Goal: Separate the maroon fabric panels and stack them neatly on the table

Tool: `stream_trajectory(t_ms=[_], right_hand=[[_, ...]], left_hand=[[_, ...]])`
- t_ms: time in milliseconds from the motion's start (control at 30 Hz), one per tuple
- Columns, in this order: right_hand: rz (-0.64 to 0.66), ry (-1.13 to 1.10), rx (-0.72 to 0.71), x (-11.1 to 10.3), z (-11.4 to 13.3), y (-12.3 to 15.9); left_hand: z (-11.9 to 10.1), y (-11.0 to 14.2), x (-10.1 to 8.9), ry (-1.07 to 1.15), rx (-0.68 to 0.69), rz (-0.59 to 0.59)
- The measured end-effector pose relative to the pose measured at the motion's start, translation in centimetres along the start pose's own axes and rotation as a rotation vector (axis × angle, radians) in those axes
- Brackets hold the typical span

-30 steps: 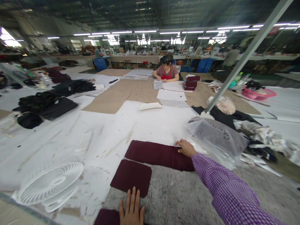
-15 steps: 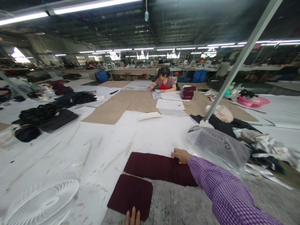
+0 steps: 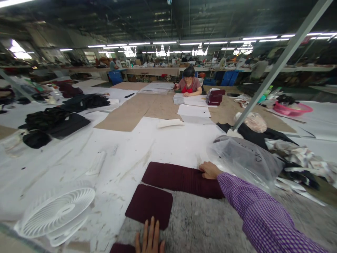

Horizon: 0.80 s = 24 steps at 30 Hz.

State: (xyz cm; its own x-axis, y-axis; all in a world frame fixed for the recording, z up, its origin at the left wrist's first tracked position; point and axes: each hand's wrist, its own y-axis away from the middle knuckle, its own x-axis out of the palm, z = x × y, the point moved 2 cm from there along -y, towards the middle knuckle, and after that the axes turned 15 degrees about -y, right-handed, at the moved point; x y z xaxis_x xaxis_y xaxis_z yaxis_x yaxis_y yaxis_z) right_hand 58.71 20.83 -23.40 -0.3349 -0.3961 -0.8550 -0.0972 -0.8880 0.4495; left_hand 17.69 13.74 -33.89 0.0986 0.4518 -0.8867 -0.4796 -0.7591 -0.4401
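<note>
Maroon fabric pieces (image 3: 179, 177) lie overlapped in a fanned row on the table before me. At the row's far edge, near its right end, my right hand (image 3: 210, 170) bends its fingers closed on the fabric; its fingertips are partly hidden. A single maroon fabric panel (image 3: 150, 203) with clipped corners lies flat, closer to me than the row. My left hand (image 3: 150, 239) is open, fingers stretched, with the tips touching the panel's near edge. Beside that hand, part of another maroon piece (image 3: 122, 248) shows at the bottom of the view.
A white fan (image 3: 60, 212) stands at the lower left. On the right are a clear plastic bag (image 3: 244, 158), a slanted metal pole (image 3: 279, 70) and a pink basin (image 3: 292, 109). Across the table a person (image 3: 189, 84) works beside stacked maroon bundles (image 3: 216, 97). Dark cloth (image 3: 47, 121) lies left.
The view has tipped downward. More of my left hand shows, with its fingers spread at the panel, and another maroon piece has come into view. My right hand stays at the row's far edge.
</note>
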Motion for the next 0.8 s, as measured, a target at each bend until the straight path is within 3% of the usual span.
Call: stream_trajectory(t_ms=[300,500,633,800], right_hand=[[0.017,-0.029,0.16,0.4,-0.9,0.0],[-0.013,-0.104,0.3,0.0,-2.3,1.1],[-0.054,-0.191,0.309,0.2,-3.3,2.1],[-0.096,-0.339,0.258,0.5,-4.6,3.0]], left_hand=[[0.2,-0.6,-1.6,0.003,0.045,0.011],[0.1,0.0,-0.4,-0.036,0.024,-0.045],[0.1,0.5,0.7,-0.074,0.025,-0.089],[0.2,0.4,0.3,-0.061,0.053,-0.067]])
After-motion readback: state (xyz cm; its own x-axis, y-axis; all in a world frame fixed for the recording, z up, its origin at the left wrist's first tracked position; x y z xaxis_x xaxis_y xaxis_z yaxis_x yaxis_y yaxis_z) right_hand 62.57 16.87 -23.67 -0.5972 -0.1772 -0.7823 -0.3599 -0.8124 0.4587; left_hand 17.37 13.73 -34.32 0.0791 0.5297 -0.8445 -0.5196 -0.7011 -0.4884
